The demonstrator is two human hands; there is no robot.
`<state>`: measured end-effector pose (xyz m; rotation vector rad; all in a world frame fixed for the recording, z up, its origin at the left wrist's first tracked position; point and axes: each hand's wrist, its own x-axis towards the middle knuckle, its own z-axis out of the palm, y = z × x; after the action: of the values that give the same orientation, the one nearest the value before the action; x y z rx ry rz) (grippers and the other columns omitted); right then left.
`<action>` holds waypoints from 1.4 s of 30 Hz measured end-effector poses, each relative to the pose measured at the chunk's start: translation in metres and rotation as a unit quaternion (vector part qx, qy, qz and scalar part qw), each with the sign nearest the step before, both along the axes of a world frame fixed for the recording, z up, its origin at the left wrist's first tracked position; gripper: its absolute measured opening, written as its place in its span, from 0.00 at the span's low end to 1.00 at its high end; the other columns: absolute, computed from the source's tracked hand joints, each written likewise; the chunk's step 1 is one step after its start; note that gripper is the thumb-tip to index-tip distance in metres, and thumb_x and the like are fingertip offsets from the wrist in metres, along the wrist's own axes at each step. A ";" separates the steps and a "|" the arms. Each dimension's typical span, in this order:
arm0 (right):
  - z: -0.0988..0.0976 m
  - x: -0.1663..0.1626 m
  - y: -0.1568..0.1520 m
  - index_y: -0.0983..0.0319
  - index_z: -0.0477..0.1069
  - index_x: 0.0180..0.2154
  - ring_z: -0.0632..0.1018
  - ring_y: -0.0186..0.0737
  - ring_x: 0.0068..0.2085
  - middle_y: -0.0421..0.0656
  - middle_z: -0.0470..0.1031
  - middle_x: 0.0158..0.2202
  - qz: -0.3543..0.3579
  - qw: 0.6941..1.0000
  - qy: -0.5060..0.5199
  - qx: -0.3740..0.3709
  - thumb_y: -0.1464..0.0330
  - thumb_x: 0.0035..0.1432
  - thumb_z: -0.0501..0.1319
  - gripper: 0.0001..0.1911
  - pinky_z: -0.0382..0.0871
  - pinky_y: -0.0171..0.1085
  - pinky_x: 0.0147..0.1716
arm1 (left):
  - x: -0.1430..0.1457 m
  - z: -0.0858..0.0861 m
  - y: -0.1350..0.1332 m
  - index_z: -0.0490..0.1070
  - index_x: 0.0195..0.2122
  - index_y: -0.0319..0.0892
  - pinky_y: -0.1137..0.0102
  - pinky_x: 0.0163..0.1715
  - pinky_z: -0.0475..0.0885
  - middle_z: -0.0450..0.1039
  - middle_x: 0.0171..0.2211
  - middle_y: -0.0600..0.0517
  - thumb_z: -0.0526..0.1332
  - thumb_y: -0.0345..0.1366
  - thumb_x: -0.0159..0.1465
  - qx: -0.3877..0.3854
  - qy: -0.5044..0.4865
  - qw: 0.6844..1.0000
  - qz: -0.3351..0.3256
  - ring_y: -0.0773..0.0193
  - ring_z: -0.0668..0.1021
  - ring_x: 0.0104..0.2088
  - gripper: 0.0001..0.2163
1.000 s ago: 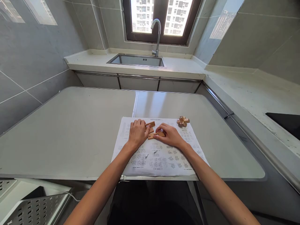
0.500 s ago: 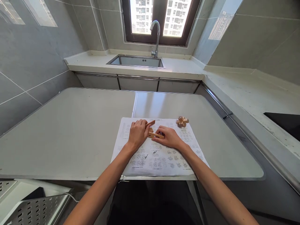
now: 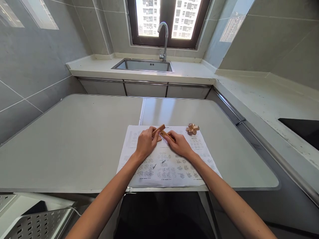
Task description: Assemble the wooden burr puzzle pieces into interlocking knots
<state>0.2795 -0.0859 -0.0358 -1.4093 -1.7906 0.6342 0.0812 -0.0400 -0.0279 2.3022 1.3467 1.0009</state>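
Observation:
My left hand (image 3: 146, 142) is closed on a wooden puzzle piece (image 3: 159, 128), a short bar that slants up to the right from the fingers. Under that hand a further bit of wood (image 3: 159, 139) shows; most of it is hidden. My right hand (image 3: 179, 143) grips another wooden puzzle piece (image 3: 163, 133), marked with dark print, its end pointing up and left near the first bar. Both hands rest over a printed sheet (image 3: 163, 169) covered in small line drawings. An assembled wooden burr puzzle (image 3: 192, 128) sits at the sheet's upper right corner.
The sheet lies at the front edge of a pale table (image 3: 74, 142). Beyond stand a counter with a sink (image 3: 144, 65) and a tap (image 3: 164, 39) below a window. Another counter (image 3: 274, 93) runs along the right. A white perforated object (image 3: 37, 225) is at lower left.
My right hand has turned its wooden piece from nearly level to slanting up and left, and lifted it off the piece beneath. The left hand's bar has shifted slightly.

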 end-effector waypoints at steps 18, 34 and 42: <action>-0.011 0.003 0.007 0.56 0.67 0.43 0.75 0.46 0.29 0.40 0.74 0.29 -0.076 0.995 0.060 0.019 0.50 0.75 0.48 0.19 0.66 0.41 0.33 | 0.006 0.006 -0.009 0.74 0.42 0.44 0.69 0.30 0.68 0.77 0.28 0.54 0.56 0.48 0.74 -0.108 -0.094 0.984 -0.107 0.64 0.74 0.26 0.14; -0.006 -0.001 0.002 0.58 0.67 0.49 0.73 0.43 0.30 0.38 0.69 0.29 -0.064 0.990 0.126 0.026 0.52 0.77 0.46 0.20 0.66 0.40 0.33 | 0.006 0.007 -0.011 0.73 0.40 0.43 0.70 0.29 0.64 0.74 0.27 0.55 0.56 0.46 0.73 -0.115 -0.085 0.983 -0.114 0.66 0.72 0.26 0.13; -0.009 -0.003 0.000 0.58 0.67 0.59 0.76 0.44 0.35 0.42 0.76 0.35 -0.044 0.992 0.102 0.059 0.55 0.77 0.49 0.20 0.70 0.42 0.38 | 0.007 0.008 -0.011 0.73 0.39 0.42 0.70 0.30 0.63 0.72 0.27 0.56 0.56 0.47 0.74 -0.123 -0.104 0.979 -0.125 0.66 0.69 0.25 0.15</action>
<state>0.2765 -0.0858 -0.0446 -1.2878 -1.5713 0.5926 0.0878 -0.0514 -0.0199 2.0566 1.0063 0.9072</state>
